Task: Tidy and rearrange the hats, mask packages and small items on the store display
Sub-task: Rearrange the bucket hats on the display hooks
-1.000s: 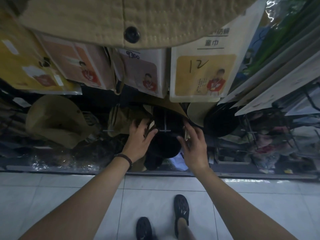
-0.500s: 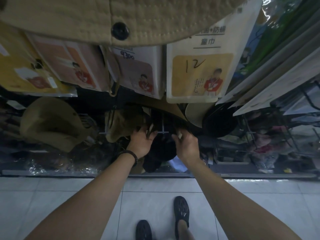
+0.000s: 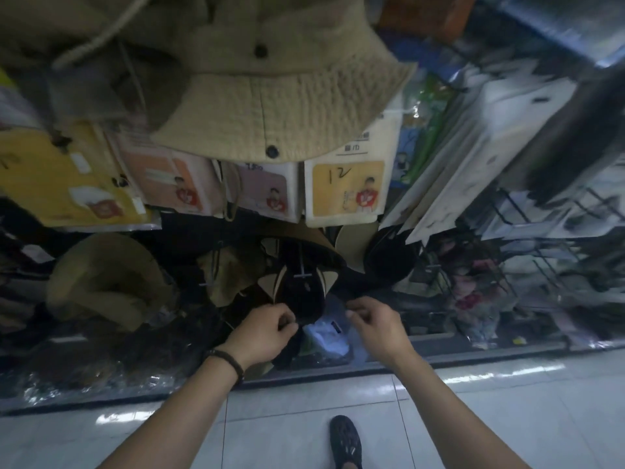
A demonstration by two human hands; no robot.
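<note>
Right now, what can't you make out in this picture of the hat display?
All in the head view:
- Whether the left hand and right hand actually grip the black hat: darkness and blur hide the contact.
- Goods on the right racks: smeared by motion blur.
- Print on the package: too small, beyond a handwritten 12.
- Package tops: covered by the tan hat.
</note>
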